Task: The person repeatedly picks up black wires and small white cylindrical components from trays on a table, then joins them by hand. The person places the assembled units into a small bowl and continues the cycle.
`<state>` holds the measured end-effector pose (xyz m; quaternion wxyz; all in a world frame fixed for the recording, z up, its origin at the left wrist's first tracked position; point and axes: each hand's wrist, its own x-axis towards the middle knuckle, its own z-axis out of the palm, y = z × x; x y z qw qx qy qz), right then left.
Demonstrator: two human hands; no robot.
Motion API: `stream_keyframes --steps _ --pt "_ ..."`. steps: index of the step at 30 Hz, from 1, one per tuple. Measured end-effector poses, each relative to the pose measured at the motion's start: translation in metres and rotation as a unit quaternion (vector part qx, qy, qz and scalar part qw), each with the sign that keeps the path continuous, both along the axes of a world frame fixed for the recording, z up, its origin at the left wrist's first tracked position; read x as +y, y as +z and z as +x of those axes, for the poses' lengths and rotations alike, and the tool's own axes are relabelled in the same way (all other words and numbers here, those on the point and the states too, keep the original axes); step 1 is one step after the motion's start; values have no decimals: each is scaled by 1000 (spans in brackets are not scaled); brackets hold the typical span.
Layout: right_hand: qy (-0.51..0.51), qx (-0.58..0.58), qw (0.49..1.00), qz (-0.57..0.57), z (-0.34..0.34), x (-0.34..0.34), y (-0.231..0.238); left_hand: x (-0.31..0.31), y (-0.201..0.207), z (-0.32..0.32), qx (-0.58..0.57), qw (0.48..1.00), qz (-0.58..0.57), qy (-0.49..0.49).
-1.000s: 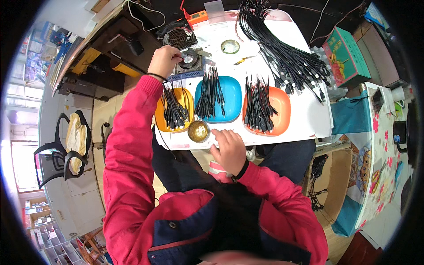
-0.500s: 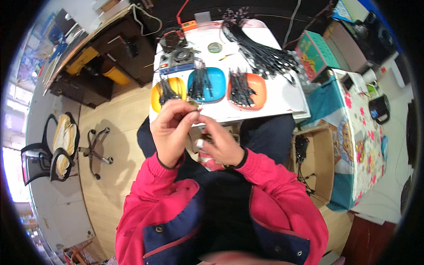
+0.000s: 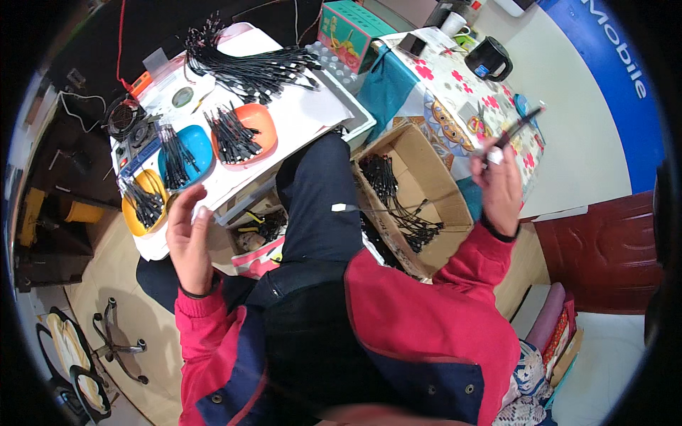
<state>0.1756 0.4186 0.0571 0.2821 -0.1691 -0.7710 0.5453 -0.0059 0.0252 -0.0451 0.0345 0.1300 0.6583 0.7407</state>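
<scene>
My right hand (image 3: 500,183) is raised beyond the far right side of the cardboard box (image 3: 446,200), its fingers closed on a dark, slim cable (image 3: 517,129) that sticks out upward. White wrapping shows on its thumb. A thin line with a pale connector end (image 3: 345,207) stretches over my lap and the box; whether it belongs to the held cable, I cannot tell. My left hand (image 3: 189,245) hovers by the yellow tray (image 3: 165,186), thumb and fingers apart and nothing between them. Black cables (image 3: 383,177) lie in the box.
Blue (image 3: 202,138) and orange (image 3: 266,124) trays hold short black cables on the white table (image 3: 312,106). A large cable bundle (image 3: 263,71) lies behind them. A black kettle (image 3: 490,58) stands on the flowered cloth (image 3: 455,78) at right.
My hands were together in front of the trays and are now apart. The right has swung far right past the box with the cable. The view has turned right.
</scene>
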Motion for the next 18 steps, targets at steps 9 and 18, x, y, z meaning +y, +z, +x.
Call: stream_keyframes --steps 9,18 --pt "-3 -300 943 142 -39 107 -237 -51 -48 -34 -20 990 -84 115" --pt "-14 -335 884 327 -122 59 -312 -129 -52 -111 94 874 -378 289"
